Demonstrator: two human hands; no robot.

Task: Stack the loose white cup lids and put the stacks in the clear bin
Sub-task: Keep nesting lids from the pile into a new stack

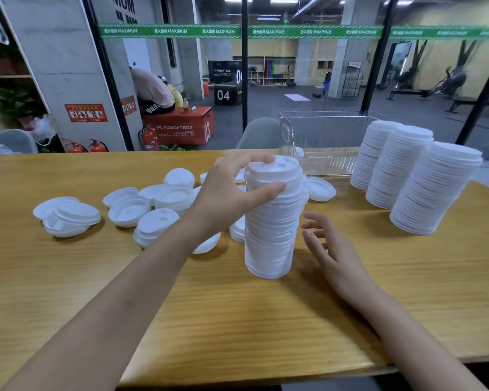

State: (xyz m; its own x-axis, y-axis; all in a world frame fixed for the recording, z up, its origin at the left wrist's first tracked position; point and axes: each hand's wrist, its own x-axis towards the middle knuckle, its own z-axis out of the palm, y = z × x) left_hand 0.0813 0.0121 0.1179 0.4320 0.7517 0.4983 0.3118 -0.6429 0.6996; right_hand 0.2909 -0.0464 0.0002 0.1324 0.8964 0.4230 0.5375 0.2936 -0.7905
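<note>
gripping the lid stack (271, 221) at its top: left hand (232, 190); right hand (331, 249) spread beside.

wooden table (237, 320), orange plyo box (181, 129), grey chair (261, 134)

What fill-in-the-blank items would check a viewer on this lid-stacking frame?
1. The hand gripping the top of the middle lid stack is the person's ___ hand.
2. The right hand, beside that stack, holds ___.
3. Near the clear bin, ___ finished stacks stand on the table.
Missing words: left; nothing; three.
</note>
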